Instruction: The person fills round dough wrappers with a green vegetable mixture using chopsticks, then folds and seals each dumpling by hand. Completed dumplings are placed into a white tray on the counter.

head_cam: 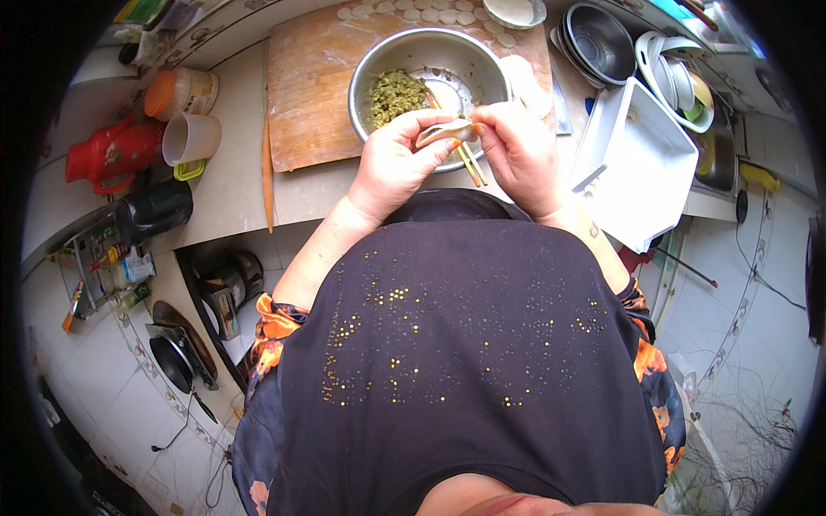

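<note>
Between my two hands is a folded dumpling wrapper [445,132], pinched at both ends above the near rim of a steel mixing bowl [357,97]. My left hand [393,151] grips its left side with thumb and fingers. At its right end, the fingertips of my right hand [519,151] press the dough edge. Green minced filling [400,95] lies in the left part of the bowl. A pair of chopsticks [472,169] leans over the bowl's near rim, partly hidden by my hands. Whether filling is inside the wrapper, I cannot tell.
The bowl stands on a wooden board [310,97] with several round wrappers [413,13] along its far side. A rolling pin [266,174] lies at the board's left edge. To the right are a white plastic tray [645,174] and stacked basins [597,42]; a red thermos [110,155] stands left.
</note>
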`<state>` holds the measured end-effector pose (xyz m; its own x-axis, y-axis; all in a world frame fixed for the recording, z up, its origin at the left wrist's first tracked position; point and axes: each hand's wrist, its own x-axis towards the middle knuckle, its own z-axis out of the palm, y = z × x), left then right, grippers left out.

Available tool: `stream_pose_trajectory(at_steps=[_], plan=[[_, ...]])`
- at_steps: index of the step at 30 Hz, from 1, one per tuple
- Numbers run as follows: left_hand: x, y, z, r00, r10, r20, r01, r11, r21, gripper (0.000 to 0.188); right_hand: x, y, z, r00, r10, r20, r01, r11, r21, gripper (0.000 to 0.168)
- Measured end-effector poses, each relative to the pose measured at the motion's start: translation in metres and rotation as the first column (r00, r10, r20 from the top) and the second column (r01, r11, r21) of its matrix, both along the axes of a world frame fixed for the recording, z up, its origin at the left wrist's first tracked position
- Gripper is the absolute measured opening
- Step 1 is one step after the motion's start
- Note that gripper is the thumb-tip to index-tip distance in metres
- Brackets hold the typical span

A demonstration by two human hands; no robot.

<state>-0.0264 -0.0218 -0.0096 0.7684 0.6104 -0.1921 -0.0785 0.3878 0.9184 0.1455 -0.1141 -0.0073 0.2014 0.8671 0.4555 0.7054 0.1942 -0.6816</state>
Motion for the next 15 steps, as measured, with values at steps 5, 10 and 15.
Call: stream_pose_trajectory(at_steps=[5,10,15], plan=[[0.0016,-0.0007,-0.0074,0.998,-0.026,-0.065,0.034,0.992,0.118,0.036,0.0017,0.0086,0.0094,0.991,0.132,0.032,-0.133,0.990,0.038,0.020],[0.0041,-0.0034,-0.0009,0.999,-0.037,-0.030,0.039,0.998,0.055,0.041,-0.0007,0.0057,0.0047,0.993,0.115,-0.015,-0.115,0.993,-0.005,0.015],[0.0042,-0.0014,-0.0087,1.000,-0.008,-0.023,0.011,0.993,0.114,0.048,-0.0004,0.0043,0.0050,1.000,-0.009,-0.017,0.009,1.000,0.013,0.015]])
